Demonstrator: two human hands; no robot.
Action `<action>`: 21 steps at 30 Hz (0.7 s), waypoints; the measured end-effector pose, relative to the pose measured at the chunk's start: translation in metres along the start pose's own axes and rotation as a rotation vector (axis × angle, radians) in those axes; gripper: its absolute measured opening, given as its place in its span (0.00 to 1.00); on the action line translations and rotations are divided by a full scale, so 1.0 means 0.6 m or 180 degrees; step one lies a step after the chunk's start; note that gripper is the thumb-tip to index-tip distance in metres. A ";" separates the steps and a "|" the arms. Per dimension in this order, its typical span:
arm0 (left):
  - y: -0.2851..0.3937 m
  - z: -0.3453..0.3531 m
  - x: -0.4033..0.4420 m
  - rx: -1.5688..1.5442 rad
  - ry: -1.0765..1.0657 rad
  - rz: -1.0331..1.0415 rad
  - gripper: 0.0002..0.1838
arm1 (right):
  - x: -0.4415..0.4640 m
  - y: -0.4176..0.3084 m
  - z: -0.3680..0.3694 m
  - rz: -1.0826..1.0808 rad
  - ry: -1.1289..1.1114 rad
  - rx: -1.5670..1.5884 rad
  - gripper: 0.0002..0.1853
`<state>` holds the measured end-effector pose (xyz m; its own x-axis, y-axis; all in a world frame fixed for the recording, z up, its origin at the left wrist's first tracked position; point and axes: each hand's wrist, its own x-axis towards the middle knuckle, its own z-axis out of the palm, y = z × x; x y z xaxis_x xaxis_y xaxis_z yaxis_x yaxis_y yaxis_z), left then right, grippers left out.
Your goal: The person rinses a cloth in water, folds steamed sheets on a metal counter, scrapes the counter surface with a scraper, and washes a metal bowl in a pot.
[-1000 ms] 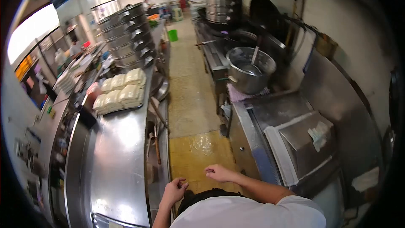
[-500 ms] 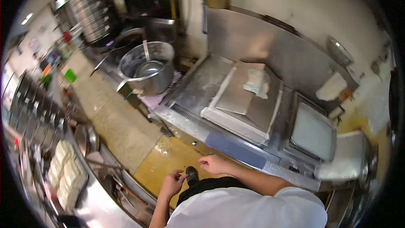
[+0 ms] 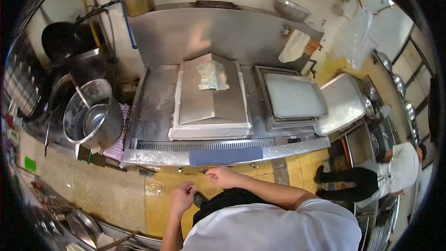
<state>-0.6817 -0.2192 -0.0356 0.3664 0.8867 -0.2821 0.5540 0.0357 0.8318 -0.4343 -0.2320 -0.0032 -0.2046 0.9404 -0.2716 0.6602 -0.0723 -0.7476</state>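
Observation:
My left hand [image 3: 183, 197] hangs in front of my body, fingers loosely bent and apart, with nothing in it. To its right and a little higher, my right hand [image 3: 224, 176] is also empty, its fingers slightly curled and stretched forward. Both are nearest to the front edge of a steel cooking counter [image 3: 158, 158]. A blue-grey strip [image 3: 226, 155] lies along that edge. On the counter sits a peaked metal cover [image 3: 197, 102] with white cloth around its base. A crumpled, patterned cloth [image 3: 213, 76] rests on top of the cover.
A large pot [image 3: 114, 128] with a bowl and a long handle inside stands left. Right of the cover is a tray of whitish contents [image 3: 296, 95], beside another metal tray [image 3: 344, 104]. A co-worker in white [image 3: 402, 167] stands at far right. Pans [image 3: 83, 225] lie behind me, lower left.
My view has swung right, so the covered counter is now centred and the co-worker has come into sight. Both hands stay empty, in nearly the same pose before my body.

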 end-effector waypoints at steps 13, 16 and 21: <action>0.147 0.133 0.110 0.0434 -0.0471 0.0308 0.16 | -0.069 0.243 -0.194 0.0393 0.1175 0.0491 0.18; 0.213 0.208 0.136 0.0387 -0.0558 0.0330 0.15 | -0.095 0.313 -0.264 0.0325 0.1481 0.0474 0.18; 0.227 0.387 0.218 0.0072 -0.1068 -0.0074 0.18 | -0.139 0.481 -0.421 0.0623 0.1959 0.0731 0.15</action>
<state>-0.3845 -0.2054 -0.0704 0.5771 0.6843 -0.4458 0.5801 0.0407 0.8135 -0.0443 -0.2475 -0.0433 0.3957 0.9155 -0.0719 0.4592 -0.2651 -0.8479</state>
